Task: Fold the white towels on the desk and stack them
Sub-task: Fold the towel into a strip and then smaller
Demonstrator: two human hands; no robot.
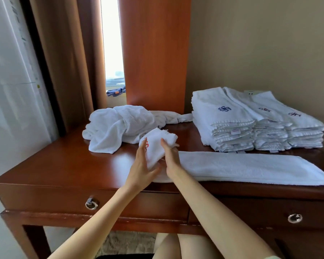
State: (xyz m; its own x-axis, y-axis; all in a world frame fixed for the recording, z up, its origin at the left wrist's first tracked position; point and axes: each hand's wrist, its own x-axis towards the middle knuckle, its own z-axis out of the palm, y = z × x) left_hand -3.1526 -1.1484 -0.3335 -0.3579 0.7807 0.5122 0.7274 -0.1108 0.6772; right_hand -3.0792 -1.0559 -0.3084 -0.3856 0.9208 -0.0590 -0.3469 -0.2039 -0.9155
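Note:
A small white towel [157, 144] with a red mark is lifted off the desk between my left hand [141, 167] and my right hand [171, 157]; both hands grip it from either side. Under and right of my hands a long folded white towel [251, 167] lies flat along the desk's front edge. A heap of unfolded white towels [116, 126] sits at the back left of the wooden desk [64, 165]. Stacks of folded white towels [251, 124] with blue embroidered marks stand at the back right.
A tall wooden panel [155, 53] rises behind the desk, with brown curtains [67, 62] and a narrow window to its left. A white fridge [11, 81] stands at the far left. Two drawers with ring pulls [91, 204] face me.

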